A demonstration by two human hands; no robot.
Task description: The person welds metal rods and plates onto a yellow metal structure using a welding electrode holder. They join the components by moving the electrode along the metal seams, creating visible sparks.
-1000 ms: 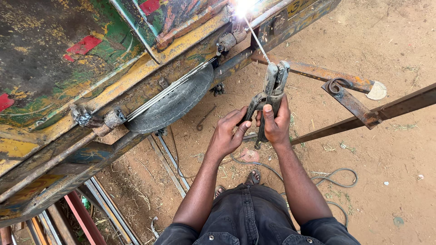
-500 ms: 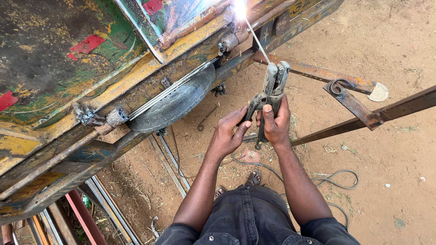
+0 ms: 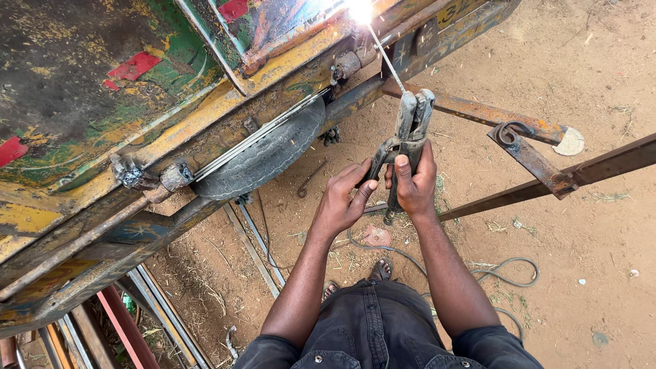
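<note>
My right hand [image 3: 414, 182] grips the handle of a metal welding electrode holder [image 3: 408, 130], and my left hand [image 3: 344, 198] steadies it from the left side. A thin welding rod [image 3: 385, 56] runs up from the holder's jaws to a bright white arc [image 3: 360, 9] on the rusty, painted metal body [image 3: 137, 102] of a cart or trailer at the top of the view. A worn tyre [image 3: 263, 158] sits under that body, left of my hands.
Rusty steel bars [image 3: 547, 179] cross the sandy ground on the right. A grey cable [image 3: 499, 273] loops over the dirt near my sandalled feet [image 3: 380, 270]. More metal strips [image 3: 157, 307] lie at the lower left.
The view has shifted slightly, and the arc now sits nearer the top edge. Both hands keep the same hold on the holder.
</note>
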